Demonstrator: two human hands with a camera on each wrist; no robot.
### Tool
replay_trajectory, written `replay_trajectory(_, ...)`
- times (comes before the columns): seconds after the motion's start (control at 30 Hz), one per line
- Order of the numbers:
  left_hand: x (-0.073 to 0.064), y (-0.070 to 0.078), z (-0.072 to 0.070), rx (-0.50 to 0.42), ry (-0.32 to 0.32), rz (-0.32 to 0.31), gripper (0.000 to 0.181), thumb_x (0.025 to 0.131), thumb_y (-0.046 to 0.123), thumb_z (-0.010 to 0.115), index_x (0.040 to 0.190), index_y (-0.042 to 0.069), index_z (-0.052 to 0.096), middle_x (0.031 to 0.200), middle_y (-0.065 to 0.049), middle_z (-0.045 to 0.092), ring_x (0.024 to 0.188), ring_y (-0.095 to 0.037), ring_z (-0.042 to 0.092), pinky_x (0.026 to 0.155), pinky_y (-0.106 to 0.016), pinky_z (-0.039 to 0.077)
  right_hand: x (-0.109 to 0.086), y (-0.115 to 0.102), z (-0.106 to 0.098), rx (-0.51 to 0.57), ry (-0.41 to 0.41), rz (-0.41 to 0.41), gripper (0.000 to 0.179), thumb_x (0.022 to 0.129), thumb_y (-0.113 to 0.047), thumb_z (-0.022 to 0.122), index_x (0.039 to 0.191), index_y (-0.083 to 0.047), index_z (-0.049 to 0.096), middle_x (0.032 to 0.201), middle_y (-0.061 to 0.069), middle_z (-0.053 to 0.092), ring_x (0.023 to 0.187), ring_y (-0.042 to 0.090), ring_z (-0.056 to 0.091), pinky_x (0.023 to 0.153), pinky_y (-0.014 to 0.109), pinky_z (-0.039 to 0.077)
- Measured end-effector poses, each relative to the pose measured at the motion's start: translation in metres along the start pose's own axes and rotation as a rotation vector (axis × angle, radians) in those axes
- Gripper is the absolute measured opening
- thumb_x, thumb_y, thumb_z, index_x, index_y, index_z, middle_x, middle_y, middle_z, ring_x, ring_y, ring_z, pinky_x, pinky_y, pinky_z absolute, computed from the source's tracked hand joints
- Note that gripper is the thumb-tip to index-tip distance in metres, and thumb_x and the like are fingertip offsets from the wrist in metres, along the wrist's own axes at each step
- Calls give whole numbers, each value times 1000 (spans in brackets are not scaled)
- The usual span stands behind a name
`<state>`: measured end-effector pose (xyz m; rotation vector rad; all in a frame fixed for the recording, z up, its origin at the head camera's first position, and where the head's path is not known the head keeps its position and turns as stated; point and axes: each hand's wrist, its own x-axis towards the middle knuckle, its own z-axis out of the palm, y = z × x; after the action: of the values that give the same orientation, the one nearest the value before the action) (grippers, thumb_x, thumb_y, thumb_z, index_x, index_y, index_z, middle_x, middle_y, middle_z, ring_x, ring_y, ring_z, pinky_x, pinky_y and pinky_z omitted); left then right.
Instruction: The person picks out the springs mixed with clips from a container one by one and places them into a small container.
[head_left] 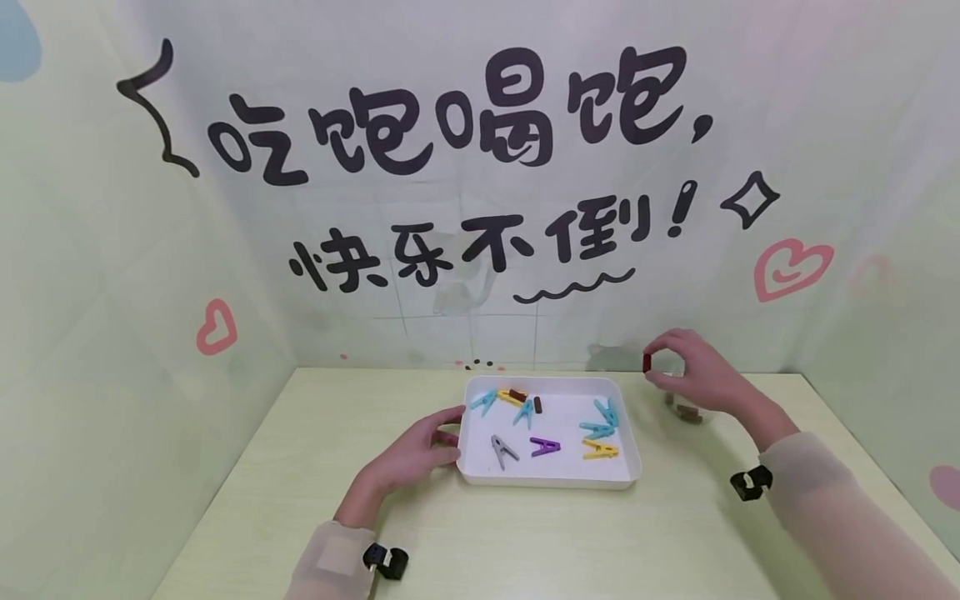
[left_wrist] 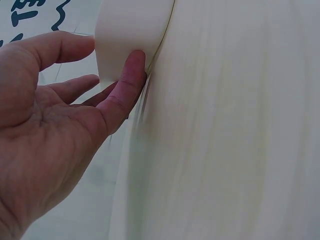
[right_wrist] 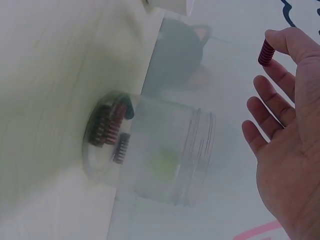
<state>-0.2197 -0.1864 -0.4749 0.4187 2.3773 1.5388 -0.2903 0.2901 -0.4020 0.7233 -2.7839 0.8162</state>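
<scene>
My right hand (head_left: 693, 371) pinches a small dark red coil spring (right_wrist: 266, 52) between thumb and index fingertip, the other fingers spread. The hand is raised beside a clear plastic jar (right_wrist: 172, 125). Several springs (right_wrist: 107, 125) lie at the jar's bottom. My left hand (head_left: 416, 448) touches the left side of a white tray (head_left: 551, 482) with fairly straight fingers. Inside the tray are clothespins in teal (head_left: 597, 431), yellow (head_left: 600, 450), purple (head_left: 545, 447) and grey (head_left: 504, 451). Two dark red springs (head_left: 537, 405) lie near the tray's back left.
The pale wooden table (head_left: 525, 542) runs back to a printed cloth wall (head_left: 480, 333) with large black characters, and cloth also hangs on both sides. Black bands (head_left: 752, 482) circle both wrists over light sleeves. The jar stands right of the tray, near the back edge.
</scene>
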Motion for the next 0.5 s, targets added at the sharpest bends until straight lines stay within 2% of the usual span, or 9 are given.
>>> replay_trajectory(0.33, 0, 0, 0, -3, 0, -2, 67, 101, 4, 65, 162, 0, 38, 158, -17, 48, 124, -31, 59, 100, -43, 52, -21, 36, -10, -37, 79, -18, 20, 92, -10, 80, 110, -4, 73, 119, 20, 65, 118, 45, 52, 98, 64, 42)
replay_trajectory(0.5, -1, 1, 0, -5, -4, -3, 67, 101, 5, 65, 162, 0, 38, 159, -17, 47, 125, -31, 59, 100, -43, 52, -29, 48, -13, -42, 100, -1, 21, 92, -10, 79, 111, -1, 73, 116, 22, 65, 115, 47, 52, 95, 64, 42)
